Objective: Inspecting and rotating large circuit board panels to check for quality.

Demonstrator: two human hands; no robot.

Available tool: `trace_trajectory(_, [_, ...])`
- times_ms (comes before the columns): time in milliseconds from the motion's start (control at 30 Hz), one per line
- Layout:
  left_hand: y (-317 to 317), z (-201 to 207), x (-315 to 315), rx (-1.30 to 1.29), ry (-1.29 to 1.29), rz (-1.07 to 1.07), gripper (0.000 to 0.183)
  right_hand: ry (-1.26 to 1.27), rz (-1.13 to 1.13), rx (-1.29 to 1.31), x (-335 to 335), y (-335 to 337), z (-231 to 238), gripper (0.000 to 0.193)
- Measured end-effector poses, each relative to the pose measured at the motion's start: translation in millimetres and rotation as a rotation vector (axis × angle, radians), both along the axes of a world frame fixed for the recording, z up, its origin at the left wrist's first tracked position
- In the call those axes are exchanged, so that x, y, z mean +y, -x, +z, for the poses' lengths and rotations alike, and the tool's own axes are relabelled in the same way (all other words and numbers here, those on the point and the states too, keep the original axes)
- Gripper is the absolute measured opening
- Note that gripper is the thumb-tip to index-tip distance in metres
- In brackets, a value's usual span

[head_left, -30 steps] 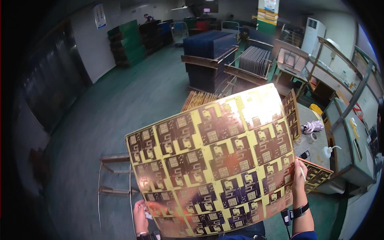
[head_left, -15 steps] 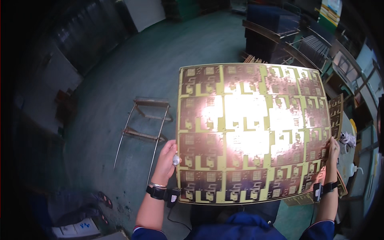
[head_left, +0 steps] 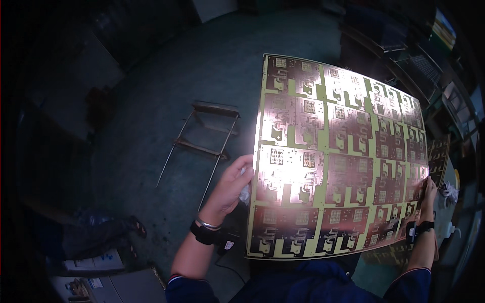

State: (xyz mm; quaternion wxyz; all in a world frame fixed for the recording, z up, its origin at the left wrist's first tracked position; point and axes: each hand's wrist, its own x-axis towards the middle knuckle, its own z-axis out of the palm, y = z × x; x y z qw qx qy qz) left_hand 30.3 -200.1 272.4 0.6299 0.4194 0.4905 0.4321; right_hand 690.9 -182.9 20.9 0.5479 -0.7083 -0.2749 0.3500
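A large copper-coloured circuit board panel (head_left: 348, 179) with yellow-green gaps in a repeated pattern is held up in front of me, tilted. Bright glare covers patches of it at the left and top. My left hand (head_left: 231, 186) is closed on its left edge, thumb toward the panel; a pale, shiny bit of something (head_left: 245, 193) shows beside those fingers, too unclear to name. At the far edge on the right, my right hand (head_left: 430, 196) grips the panel, with its fingers partly hidden behind it.
A metal frame rack (head_left: 216, 108) lies on the green floor to the left. More panels (head_left: 440, 156) stand at right, near a crumpled white cloth (head_left: 448, 192) and a white nozzle bottle (head_left: 449, 230). A person's foot (head_left: 137, 226) and a grey box (head_left: 136, 287) are at lower left.
The panel has turned and tilted, its left side now looking larger and its right side narrower. Glare has shifted from its middle toward the left and top. Both hands keep their hold.
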Motion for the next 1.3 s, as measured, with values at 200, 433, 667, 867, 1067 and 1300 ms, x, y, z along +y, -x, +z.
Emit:
trace_trajectory(200, [-7, 6, 2, -0.118, 0.04, 0.031, 0.033, 0.048, -0.042, -0.05, 6, 22, 10, 0.027])
trace_trajectory(433, [-16, 13, 4, -0.094, -0.008, -0.053, 0.041, 0.039, -0.035, -0.042, -1, -6, -9, 0.025])
trace_trajectory(667, [-19, 9, 3, -0.128, -0.015, -0.047, 0.047, 0.002, -0.002, -0.13, -1, -10, 2, 0.026])
trace_trajectory(867, [-21, 10, 1, -0.118, -0.025, -0.037, 0.044, -0.001, -0.01, -0.179, 0, -3, 12, 0.029])
trace_trajectory(1067, [-25, 12, 4, -0.048, -0.003, -0.005, 0.043, 0.022, -0.066, -0.138, 2, 0, 14, 0.031])
trace_trajectory(1300, [-35, 19, 4, 0.069, 0.066, 0.082, 0.038, 0.006, -0.015, -0.15, -3, 9, 23, 0.034])
